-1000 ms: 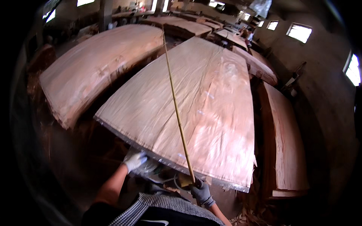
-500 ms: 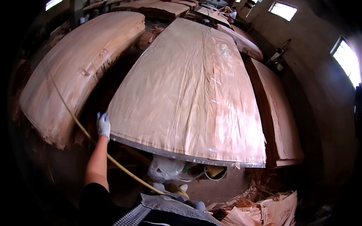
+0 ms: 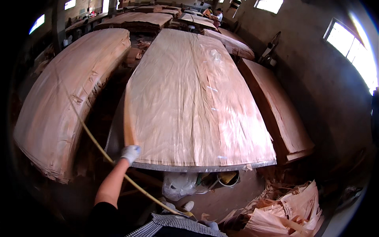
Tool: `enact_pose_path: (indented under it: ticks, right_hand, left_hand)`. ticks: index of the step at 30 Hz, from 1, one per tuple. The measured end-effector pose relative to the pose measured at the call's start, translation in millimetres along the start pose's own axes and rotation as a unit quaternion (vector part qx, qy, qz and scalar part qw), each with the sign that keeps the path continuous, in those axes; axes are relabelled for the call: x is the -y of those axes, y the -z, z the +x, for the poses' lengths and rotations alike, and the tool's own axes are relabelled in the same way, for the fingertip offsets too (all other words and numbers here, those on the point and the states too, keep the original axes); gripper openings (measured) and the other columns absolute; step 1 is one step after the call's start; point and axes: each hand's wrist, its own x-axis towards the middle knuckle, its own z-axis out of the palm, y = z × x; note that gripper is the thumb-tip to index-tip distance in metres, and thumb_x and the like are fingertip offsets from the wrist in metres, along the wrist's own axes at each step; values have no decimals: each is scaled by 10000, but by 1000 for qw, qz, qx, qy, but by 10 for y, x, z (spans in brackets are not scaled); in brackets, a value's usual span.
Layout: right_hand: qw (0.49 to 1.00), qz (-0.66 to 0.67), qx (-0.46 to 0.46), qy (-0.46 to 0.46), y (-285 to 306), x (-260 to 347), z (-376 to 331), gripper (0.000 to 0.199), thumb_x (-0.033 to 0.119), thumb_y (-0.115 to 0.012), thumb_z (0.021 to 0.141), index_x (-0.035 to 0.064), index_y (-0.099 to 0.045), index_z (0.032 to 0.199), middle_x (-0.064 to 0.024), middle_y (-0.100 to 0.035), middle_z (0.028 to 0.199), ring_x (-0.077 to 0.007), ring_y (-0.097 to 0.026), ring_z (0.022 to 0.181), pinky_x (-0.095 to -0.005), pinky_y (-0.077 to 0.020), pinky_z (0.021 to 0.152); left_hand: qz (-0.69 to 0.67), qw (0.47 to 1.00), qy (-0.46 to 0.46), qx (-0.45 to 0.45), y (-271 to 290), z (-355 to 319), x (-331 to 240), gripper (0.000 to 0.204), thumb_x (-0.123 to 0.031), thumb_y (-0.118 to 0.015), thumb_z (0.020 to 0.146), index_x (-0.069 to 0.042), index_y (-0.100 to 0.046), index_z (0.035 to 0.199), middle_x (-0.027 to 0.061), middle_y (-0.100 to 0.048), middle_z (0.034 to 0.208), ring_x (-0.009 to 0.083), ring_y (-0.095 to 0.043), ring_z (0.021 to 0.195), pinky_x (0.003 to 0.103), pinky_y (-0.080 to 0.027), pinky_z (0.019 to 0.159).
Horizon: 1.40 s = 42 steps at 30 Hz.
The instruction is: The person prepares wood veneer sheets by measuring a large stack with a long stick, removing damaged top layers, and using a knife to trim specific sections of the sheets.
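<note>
My left hand, in a white knitted glove with bluish fingers, is closed on the near left corner of a thin wood veneer sheet. The sheet's left edge curls up beside it, tan underneath. This wrinkled sheet covers most of a long table with a grey front edge; dark tabletop shows left of the curl. A slim yellowish pole slants past my left forearm toward my checkered apron. My right hand does not show. Small white marks run down the sheet's right half.
A tall veneer stack stands at left across a dark gap, another stack at right. Torn veneer scraps pile on the floor near right. Under the table are a clear plastic bag and a bucket. A person is far off.
My left hand has moved right and nearer, drawing the sheet's left edge inward and curling it up. Dark tabletop has come into sight there. The view has shifted too.
</note>
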Motion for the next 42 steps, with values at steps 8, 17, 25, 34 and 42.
enact_pose_path:
  ticks: [8,17,25,34,42]
  right_hand:
    - [975,-60,-149,153,-142,51,-113,282,215,-626,774,10,-646,967,-90,-645,782,-145,-600,748,-273,-461,688]
    - [939,70,-289,170,-57,21,165,261,242,-683,761,-2,-640,842,-85,-593,611,-120,-541,537,-288,-426,511]
    - [921,278,-192,192,391,1452,678,208,198,-658,796,47,-539,718,-5,-468,509,-94,-410,379,-244,-299,330]
    - [886,419,-93,175,1471,2081,612,177,187,-633,808,18,-607,760,-4,-469,513,-110,-401,368,-242,-302,347]
    - [882,421,-84,192,3480,1274,661,192,222,-605,832,32,-629,852,-8,-468,532,-109,-393,394,-235,-301,380]
  left_hand:
    - [-367,905,-203,71,646,-85,-1764,337,-263,-566,850,-2,-611,1059,91,-635,1057,230,-600,945,350,-443,901]
    - [-852,504,139,27,642,-383,432,337,-387,-518,858,-83,-645,927,19,-646,963,225,-542,942,431,-384,958]
    - [-614,737,283,22,-160,-353,861,256,-345,-575,800,-117,-628,903,2,-575,923,194,-491,843,357,-392,853]
    - [-429,861,263,68,-525,-177,39,222,-232,-572,789,-39,-672,743,13,-537,550,90,-413,432,228,-322,408]
    - [-346,915,150,145,-1675,6,-1531,282,-315,-603,835,-45,-681,809,-7,-614,678,83,-487,548,240,-386,508]
